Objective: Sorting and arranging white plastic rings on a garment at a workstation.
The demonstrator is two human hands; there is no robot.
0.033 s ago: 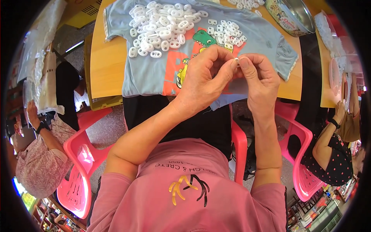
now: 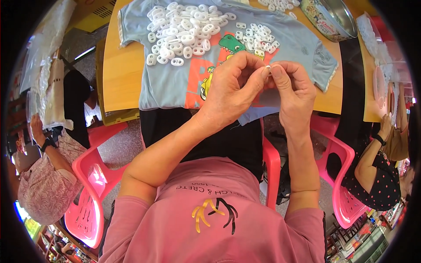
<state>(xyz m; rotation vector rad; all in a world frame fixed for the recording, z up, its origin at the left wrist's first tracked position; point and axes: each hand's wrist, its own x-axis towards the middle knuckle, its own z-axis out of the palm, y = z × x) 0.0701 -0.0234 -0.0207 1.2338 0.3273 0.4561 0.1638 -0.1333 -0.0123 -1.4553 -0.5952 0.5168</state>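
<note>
Just above the near edge of the shirt, my left hand [image 2: 234, 90] and my right hand [image 2: 296, 90] meet fingertip to fingertip. Thumbs and forefingers of both are pinched on a small white plastic piece [image 2: 268, 67], mostly hidden by the fingers. Beyond my hands lies a small group of squarish white two-hole plastic pieces [image 2: 258, 36]. A larger heap of oval white two-hole plastic pieces [image 2: 186, 28] is to its left. Both groups rest on a grey-blue T-shirt [image 2: 164, 87] with a dinosaur print, spread over the table.
The wooden table [image 2: 120, 83] shows around the shirt. An open round tin [image 2: 329, 19] stands at the far right, near more white pieces [image 2: 278, 4]. Pink plastic chairs [image 2: 90, 184] flank me. A person in a patterned top [image 2: 48, 188] sits left, another in dotted black [image 2: 372, 179] right.
My right hand has shifted very slightly to the left. The pinch on the small white piece is the same.
</note>
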